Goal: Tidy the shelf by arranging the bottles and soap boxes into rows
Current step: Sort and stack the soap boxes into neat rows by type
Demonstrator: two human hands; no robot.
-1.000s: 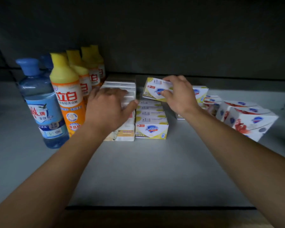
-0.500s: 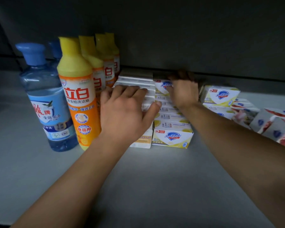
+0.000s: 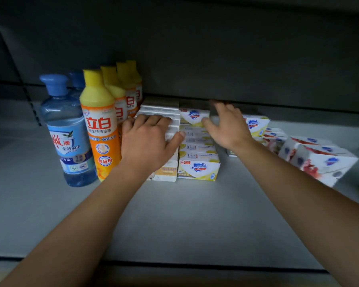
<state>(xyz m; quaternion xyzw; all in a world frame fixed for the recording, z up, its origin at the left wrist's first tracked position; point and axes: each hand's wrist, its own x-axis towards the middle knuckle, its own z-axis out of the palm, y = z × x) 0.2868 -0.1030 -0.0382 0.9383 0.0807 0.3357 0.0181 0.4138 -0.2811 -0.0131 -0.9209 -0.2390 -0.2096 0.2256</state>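
Note:
My left hand (image 3: 147,139) lies flat on a row of white soap boxes (image 3: 164,111), thumb against the neighbouring row of yellow-and-white soap boxes (image 3: 198,168). My right hand (image 3: 228,127) hovers with spread fingers just right of that yellow row's back box (image 3: 193,116), holding nothing. Left of the boxes stand a row of orange bottles with yellow caps (image 3: 101,129) and blue bottles (image 3: 65,131). More yellow-and-white boxes (image 3: 255,124) lie behind my right hand.
White-and-red soap boxes (image 3: 319,158) lie jumbled at the right of the grey shelf (image 3: 174,220). The dark back wall (image 3: 216,59) stands close behind the rows. The shelf's front edge runs along the bottom of the view.
My right hand set a yellow-and-white box at the back of its row, let go and drew back to the right. My left hand stayed on the white boxes.

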